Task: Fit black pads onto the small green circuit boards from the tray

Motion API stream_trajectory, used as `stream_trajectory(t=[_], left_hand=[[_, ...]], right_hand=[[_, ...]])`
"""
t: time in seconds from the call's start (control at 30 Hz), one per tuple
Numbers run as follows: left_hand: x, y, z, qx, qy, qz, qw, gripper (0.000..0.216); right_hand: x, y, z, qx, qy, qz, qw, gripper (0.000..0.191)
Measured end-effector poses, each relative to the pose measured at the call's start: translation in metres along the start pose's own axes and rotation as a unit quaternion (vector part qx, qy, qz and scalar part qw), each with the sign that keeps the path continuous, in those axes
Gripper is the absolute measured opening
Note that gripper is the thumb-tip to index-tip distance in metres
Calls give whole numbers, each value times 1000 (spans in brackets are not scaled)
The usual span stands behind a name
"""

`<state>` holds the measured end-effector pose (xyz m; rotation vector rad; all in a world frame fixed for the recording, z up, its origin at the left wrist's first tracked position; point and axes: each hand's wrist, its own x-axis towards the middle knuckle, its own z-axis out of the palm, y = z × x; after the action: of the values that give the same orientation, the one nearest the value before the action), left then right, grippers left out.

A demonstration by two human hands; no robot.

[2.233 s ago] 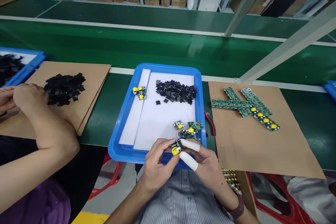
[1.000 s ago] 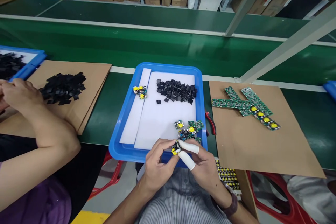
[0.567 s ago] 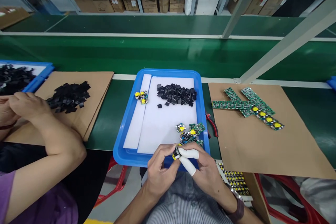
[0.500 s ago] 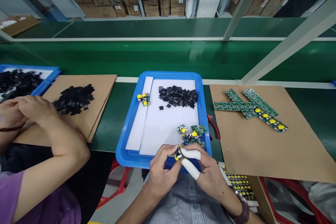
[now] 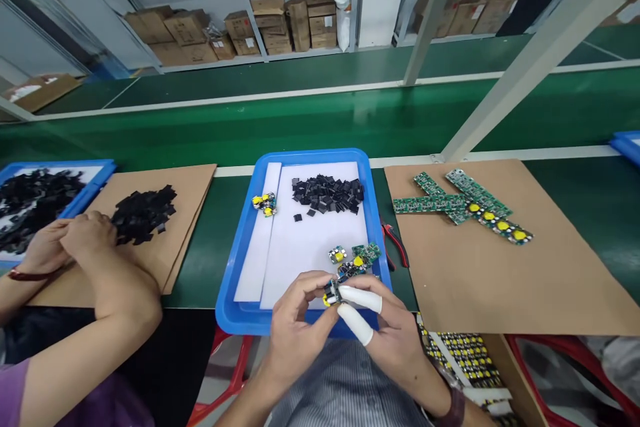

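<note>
Two hands share one circuit module above the near rim of the blue tray: left hand and right hand each pinch it, grip nearly closed. Good handling probably calls for light, opposed fingertip pressure, sparing its yellow component.

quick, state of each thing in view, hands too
Left hand, pinching small board
Small board, held above tray's near side
Right hand, white covers on thumb and finger, at small board
Blue tray, uncovered
Black pieces, heaped in tray, few loose
Pliers, lying beside tray, handles spread
Green strips, overlapping on cardboard sheet
Cardboard box, open, holding yellow-topped boards
</note>
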<state>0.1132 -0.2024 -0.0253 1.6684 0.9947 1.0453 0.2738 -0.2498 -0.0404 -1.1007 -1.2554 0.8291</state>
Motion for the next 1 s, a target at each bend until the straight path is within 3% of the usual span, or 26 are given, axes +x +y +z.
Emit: stream_trajectory(t=[0.23,0.4,0.57,0.7,0.9,1.0], left_hand=[[-5,-4,10,53,21,90,994,42],[-10,-7,10,55,10,88,995,42],[-7,0,-4,-56,-110,-25,992,39],[-2,2,-9,-99,-85,-56,990,23],[-1,4,-7,-89,-53,-34,994,18],[-3,3,-8,-86,-87,-34,992,26]], right_hand=[[-5,9,-3,156,-16,123,980,26],[-12,15,-6,116,15,95,989,24],[-14,18,-11,88,13,96,991,31],[-13,14,-11,56,4,63,996,34],[-14,11,-7,22,7,8,1000,41],[-15,12,-8,5,11,2,1000,40]])
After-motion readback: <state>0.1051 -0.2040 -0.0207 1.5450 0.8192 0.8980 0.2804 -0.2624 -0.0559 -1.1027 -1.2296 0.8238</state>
